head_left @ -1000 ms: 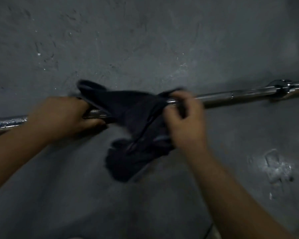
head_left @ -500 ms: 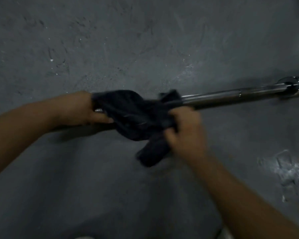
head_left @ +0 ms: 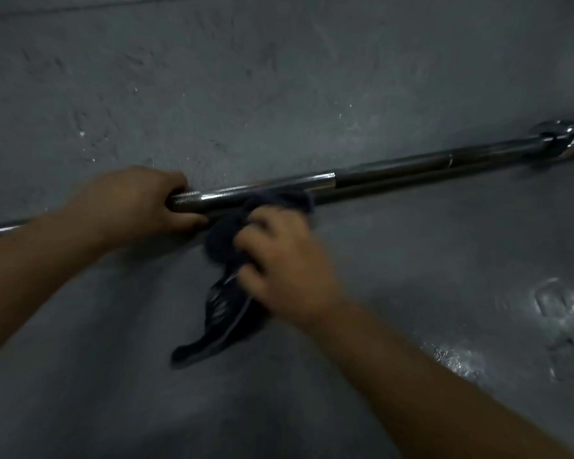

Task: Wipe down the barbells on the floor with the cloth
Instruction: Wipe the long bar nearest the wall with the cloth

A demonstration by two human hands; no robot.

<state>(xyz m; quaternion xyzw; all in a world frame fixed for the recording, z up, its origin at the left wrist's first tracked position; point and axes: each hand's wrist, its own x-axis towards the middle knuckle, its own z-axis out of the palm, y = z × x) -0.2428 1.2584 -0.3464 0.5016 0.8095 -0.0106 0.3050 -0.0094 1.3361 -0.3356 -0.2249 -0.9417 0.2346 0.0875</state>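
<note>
A chrome barbell (head_left: 411,167) lies across the grey floor from the left edge up to the right, its collar (head_left: 557,135) near the right edge. My left hand (head_left: 136,203) grips the bar at its knurled part. Just to the right, my right hand (head_left: 285,270) holds a bunched dark cloth (head_left: 222,313) below the bar. The cloth's upper fold (head_left: 292,200) touches the underside of the bar, and its loose tail hangs down to the floor.
The rough grey floor (head_left: 279,77) has a wet, shiny patch (head_left: 560,309) at the lower right. Nothing else lies near the bar.
The cloth has slipped off the top of the bar and now sits bunched below it in my right hand. The bar between my hands is now bare. The view has tilted.
</note>
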